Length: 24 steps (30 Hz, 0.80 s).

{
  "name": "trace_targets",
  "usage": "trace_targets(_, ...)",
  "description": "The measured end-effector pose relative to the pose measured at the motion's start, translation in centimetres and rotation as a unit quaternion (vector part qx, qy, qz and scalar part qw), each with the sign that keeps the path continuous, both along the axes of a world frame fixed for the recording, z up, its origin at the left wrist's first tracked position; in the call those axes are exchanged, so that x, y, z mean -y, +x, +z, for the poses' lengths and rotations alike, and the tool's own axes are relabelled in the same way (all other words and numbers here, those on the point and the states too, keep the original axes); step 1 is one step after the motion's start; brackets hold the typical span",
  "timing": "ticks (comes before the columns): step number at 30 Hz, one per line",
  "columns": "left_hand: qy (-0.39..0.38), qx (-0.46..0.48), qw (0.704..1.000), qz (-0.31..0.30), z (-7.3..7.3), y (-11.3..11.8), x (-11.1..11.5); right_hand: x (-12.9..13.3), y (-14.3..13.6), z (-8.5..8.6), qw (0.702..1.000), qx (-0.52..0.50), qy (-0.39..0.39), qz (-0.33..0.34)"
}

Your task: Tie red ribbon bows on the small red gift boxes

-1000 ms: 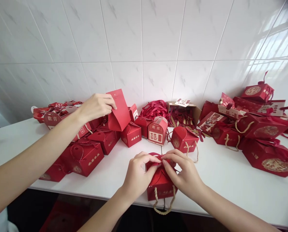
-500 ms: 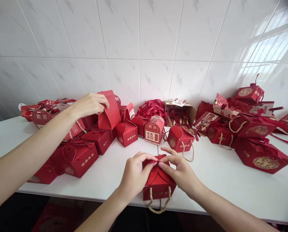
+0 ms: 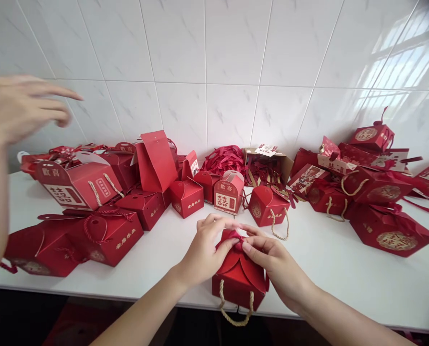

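Note:
A red gift box with a gold rope handle stands at the front edge of the white table, its curved top flaps folded together. On top of it is a red ribbon. My left hand pinches the ribbon from the left, thumb against fingers. From the right, my right hand pinches the same ribbon, and the fingertips of both hands nearly meet. The ribbon's ends are partly hidden behind my fingers.
Another person's hand hangs blurred at the upper left. Red boxes crowd the left; more boxes are piled right. A ribbon heap and open carton stand by the tiled wall.
The other person's hand has let go of the tall red box and moved up and left. My hands have shifted slightly at the ribbon, which now shows more between them.

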<state>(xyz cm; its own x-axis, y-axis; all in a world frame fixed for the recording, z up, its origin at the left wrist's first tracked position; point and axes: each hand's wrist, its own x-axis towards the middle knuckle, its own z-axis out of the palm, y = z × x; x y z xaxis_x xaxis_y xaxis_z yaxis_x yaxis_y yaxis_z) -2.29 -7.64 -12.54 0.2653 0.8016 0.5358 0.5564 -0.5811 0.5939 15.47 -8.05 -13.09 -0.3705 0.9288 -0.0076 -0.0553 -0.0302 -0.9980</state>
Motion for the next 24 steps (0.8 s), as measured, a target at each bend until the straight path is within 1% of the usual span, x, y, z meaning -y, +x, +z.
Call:
trace_targets(1,0.009,-0.002,1.000,0.013,0.1,0.0,-0.2,0.2,0.0,-0.1,1.000,-0.001,-0.011,-0.022)
trace_targets(3,0.016,0.010,0.998,0.058,0.4,0.0,-0.2,0.5,-0.1,-0.2,0.998,0.004,-0.029,-0.059)
trace_targets(5,-0.001,0.007,0.997,0.083,0.9,0.0,0.2,0.7,-0.2,-0.1,0.997,0.011,-0.040,-0.070)
trace_targets(8,-0.069,-0.017,0.996,0.049,1.4,0.0,1.0,0.8,-0.2,0.1,0.997,0.001,-0.057,-0.059)
trace_targets(10,-0.099,-0.012,0.994,0.035,1.6,0.1,1.1,1.1,-0.1,0.3,0.996,-0.015,-0.069,-0.046)
trace_targets(13,-0.107,0.005,0.994,0.037,1.5,0.1,0.7,1.7,0.3,0.7,0.996,-0.022,-0.077,-0.030)
trace_targets(16,-0.107,0.010,0.994,0.024,1.5,-0.4,0.2,2.0,0.9,0.8,0.996,0.006,-0.072,-0.044)
trace_targets(18,-0.121,0.011,0.993,0.006,1.8,-0.8,0.1,1.6,1.4,0.6,0.997,0.033,-0.051,-0.055)
trace_targets(19,-0.133,0.009,0.991,-0.003,2.0,-1.1,0.1,1.2,1.5,0.3,0.996,0.053,-0.029,-0.059)
trace_targets(22,-0.171,-0.007,0.985,-0.018,2.6,-1.6,0.3,-0.6,1.9,-0.4,0.985,0.135,0.087,-0.057)
trace_targets(24,-0.185,-0.018,0.982,-0.026,3.0,-1.8,0.5,-1.7,2.1,-0.6,0.970,0.179,0.163,-0.022)
